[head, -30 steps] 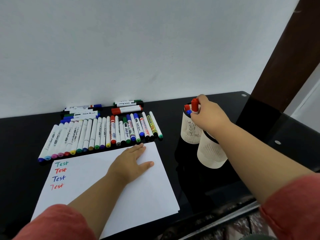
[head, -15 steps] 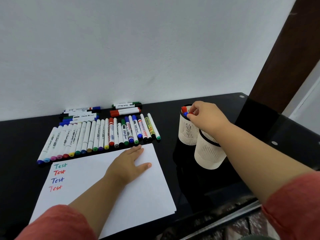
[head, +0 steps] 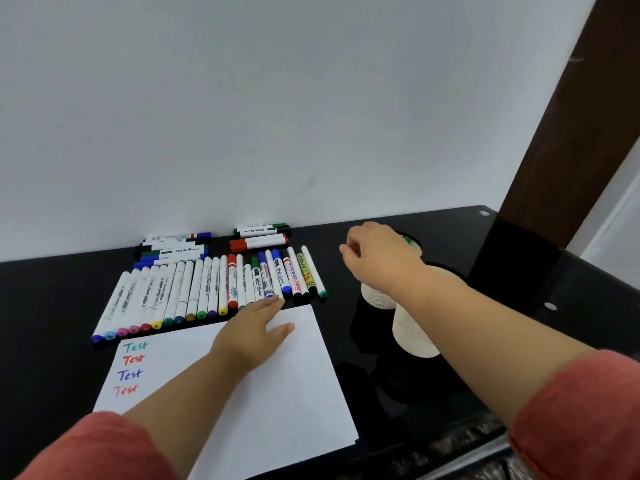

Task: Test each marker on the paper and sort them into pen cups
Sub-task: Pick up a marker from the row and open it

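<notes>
A white sheet of paper (head: 294,393) lies on the black table, with "Test" written on it in green, red, blue and red at its left edge. My left hand (head: 256,327) rests flat on the paper's upper part. A long row of capped markers (head: 194,292) lies just behind the paper. Two white mesh pen cups stand to the right: the far cup (head: 377,299) and the near cup (head: 412,337), both partly hidden by my right forearm. My right hand (head: 377,254) hovers above the far cup's left side, fingers loosely curled, holding nothing. A green marker cap (head: 406,240) pokes out behind it.
More markers lie stacked against the wall, one stack (head: 173,249) behind the row's left part and another (head: 259,237) behind its right part. A dark brown post (head: 571,133) rises at the table's right rear. The front table edge (head: 450,459) runs below the cups.
My right hand pushed the red marker down into the far cup, let it go, and has lifted and shifted left. My left hand stays on the paper.
</notes>
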`<state>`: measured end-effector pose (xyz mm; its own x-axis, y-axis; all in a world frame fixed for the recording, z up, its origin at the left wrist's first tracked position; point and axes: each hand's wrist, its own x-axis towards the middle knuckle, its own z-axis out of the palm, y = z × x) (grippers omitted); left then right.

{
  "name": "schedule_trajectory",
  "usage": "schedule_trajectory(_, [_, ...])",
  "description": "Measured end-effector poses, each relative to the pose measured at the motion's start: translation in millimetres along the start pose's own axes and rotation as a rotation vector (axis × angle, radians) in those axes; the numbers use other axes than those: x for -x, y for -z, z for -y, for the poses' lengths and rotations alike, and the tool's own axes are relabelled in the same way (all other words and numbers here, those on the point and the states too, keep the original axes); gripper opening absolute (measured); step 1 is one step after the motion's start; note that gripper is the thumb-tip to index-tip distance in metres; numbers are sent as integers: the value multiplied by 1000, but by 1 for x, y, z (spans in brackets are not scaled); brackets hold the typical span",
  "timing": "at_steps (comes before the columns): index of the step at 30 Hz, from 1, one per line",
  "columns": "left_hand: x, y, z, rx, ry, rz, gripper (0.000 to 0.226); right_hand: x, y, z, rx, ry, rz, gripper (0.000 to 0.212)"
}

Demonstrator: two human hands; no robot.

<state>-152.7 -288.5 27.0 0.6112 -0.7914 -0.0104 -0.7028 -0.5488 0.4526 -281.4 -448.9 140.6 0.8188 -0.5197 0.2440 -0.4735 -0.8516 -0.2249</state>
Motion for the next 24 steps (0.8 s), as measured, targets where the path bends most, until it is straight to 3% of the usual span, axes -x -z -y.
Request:
schedule_trajectory(6, [-18, 21, 36, -68, 25, -92, 57, -47, -29, 31, 98, 127, 168, 19])
schedule_trajectory(11, [-41, 38, 71, -141, 65, -91, 58, -104, -71, 48, 98, 129, 226, 15])
schedule_trajectory(17, [-50, 39, 91, -212, 35, -53, 60, -163, -124, 53, 81, 113, 241, 46])
schedule_trajectory(24, [-54, 30, 101, -202, -30, -117, 61, -201, -158, 56, 185, 140, 254, 45])
